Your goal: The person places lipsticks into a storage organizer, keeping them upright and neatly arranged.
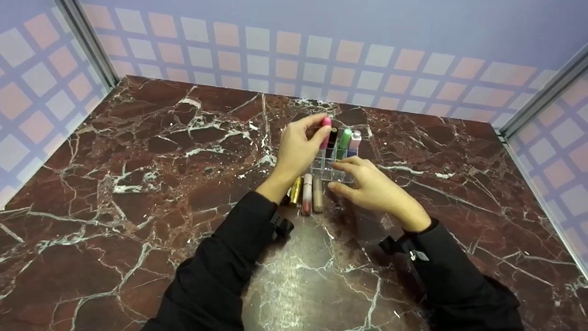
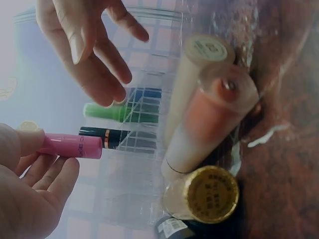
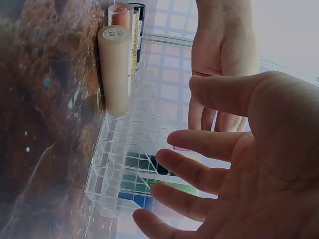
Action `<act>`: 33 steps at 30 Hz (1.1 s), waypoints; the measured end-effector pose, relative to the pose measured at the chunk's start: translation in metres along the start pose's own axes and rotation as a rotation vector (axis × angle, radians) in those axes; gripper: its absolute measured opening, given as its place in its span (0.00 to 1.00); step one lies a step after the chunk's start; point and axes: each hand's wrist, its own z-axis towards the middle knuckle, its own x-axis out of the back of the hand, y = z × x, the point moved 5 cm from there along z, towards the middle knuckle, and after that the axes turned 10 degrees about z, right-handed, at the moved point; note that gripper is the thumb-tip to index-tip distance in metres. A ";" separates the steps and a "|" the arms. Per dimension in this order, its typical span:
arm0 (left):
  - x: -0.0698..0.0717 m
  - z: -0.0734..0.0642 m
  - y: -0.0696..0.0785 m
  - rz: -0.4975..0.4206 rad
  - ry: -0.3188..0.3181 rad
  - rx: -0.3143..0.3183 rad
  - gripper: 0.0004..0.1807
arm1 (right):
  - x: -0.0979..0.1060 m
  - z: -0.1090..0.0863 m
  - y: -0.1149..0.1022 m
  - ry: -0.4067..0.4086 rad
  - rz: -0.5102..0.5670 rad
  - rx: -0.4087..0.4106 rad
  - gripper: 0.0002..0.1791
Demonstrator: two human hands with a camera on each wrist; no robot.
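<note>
My left hand (image 1: 296,145) pinches a pink lipstick tube (image 2: 75,145) upright between thumb and fingers at the back left of a clear plastic organizer (image 1: 321,174). In the left wrist view the tube's lower end appears just above the organizer's grid. Beside it in the back compartments stand a black tube (image 1: 333,134), a green tube (image 1: 344,140) and a clear-and-blue tube (image 1: 354,142). My right hand (image 1: 367,184), its fingers spread and holding nothing, is at the organizer's front right. Whether its fingertips touch the plastic I cannot tell.
In front of the organizer lie a beige tube (image 1: 318,195), a clear-capped coral tube (image 1: 307,195), a gold tube (image 1: 295,192) and a black tube (image 2: 172,228), partly hidden. Patterned panels (image 1: 257,50) border the dark red marbled table (image 1: 161,184).
</note>
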 end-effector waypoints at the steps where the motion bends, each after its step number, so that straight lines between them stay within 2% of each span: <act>1: 0.000 0.001 0.000 0.009 0.006 -0.005 0.19 | 0.000 0.000 0.000 -0.006 -0.007 0.001 0.31; 10: -0.003 0.007 -0.004 0.011 0.012 -0.020 0.19 | -0.001 0.001 0.000 -0.036 -0.038 0.005 0.31; 18: -0.007 0.008 -0.011 0.014 -0.009 0.000 0.19 | -0.003 0.001 0.001 -0.039 -0.042 0.001 0.31; 24: -0.006 0.009 -0.016 0.065 -0.006 -0.001 0.19 | -0.003 0.002 0.003 -0.025 -0.041 -0.017 0.31; 33: -0.009 0.010 -0.022 0.153 -0.028 0.045 0.18 | -0.006 0.001 0.008 -0.084 -0.043 -0.084 0.35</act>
